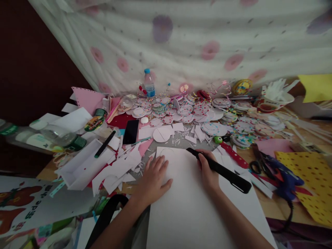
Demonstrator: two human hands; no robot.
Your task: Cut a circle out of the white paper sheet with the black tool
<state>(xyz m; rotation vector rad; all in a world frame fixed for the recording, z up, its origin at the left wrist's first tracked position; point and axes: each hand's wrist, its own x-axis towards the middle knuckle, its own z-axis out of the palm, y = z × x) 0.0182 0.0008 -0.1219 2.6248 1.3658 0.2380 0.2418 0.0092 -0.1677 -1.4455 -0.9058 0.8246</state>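
A large white board (181, 207) lies in front of me, reaching over the near edge of the table. Flat on its left edge rests my left hand (157, 178), fingers spread and holding nothing. Just beyond those fingertips, a faint circle outline (167, 151) shows near the board's far left corner. My right hand (209, 171) is closed around a black utility knife (228, 173), its handle slanting back to the right. The knife's tip is over the board's far edge; whether it touches the board I cannot tell. A cut white disc (161, 134) lies beyond the board.
Decorated round pieces (185, 110) are heaped along the back. White scraps (121, 166) and a white box (83, 166) lie left, near a phone (131, 132) and bottles. Right are scissors (256, 166), a blue glue gun (284, 176) with its cord, and yellow dotted sheets (308, 180).
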